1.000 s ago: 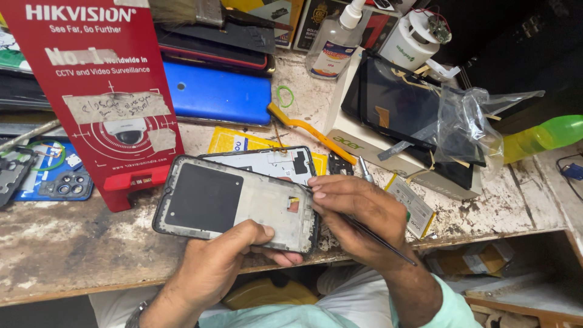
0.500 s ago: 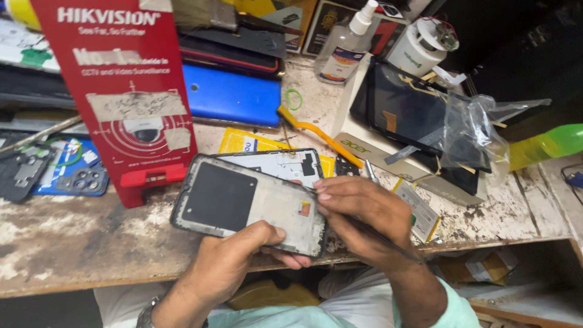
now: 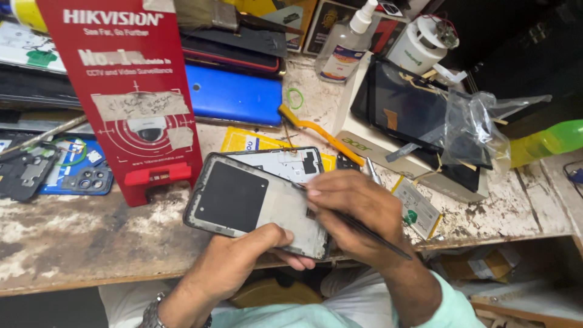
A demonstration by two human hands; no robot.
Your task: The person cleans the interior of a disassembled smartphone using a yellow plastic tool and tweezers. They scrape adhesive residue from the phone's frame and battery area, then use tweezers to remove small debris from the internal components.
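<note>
Closest to me, the left hand (image 3: 243, 258) cradles an opened phone frame (image 3: 258, 203) from beneath, thumb pressed on its near edge, fingers curled under. The right hand (image 3: 355, 209) pinches a thin dark tool (image 3: 370, 234) like a pen, its tip hidden at the frame's right end. The frame lies tilted over the worktop (image 3: 73, 243) edge, its long axis running from upper left down to the right, so the right hand sits nearer the end being worked. Just behind it lies one second, pale frame (image 3: 285, 163). Farther back: one red carton (image 3: 130, 91), one blue phone back (image 3: 234, 94), one orange brush (image 3: 316, 130), one spray bottle (image 3: 343, 48), one dark screen panel (image 3: 404, 106).
</note>
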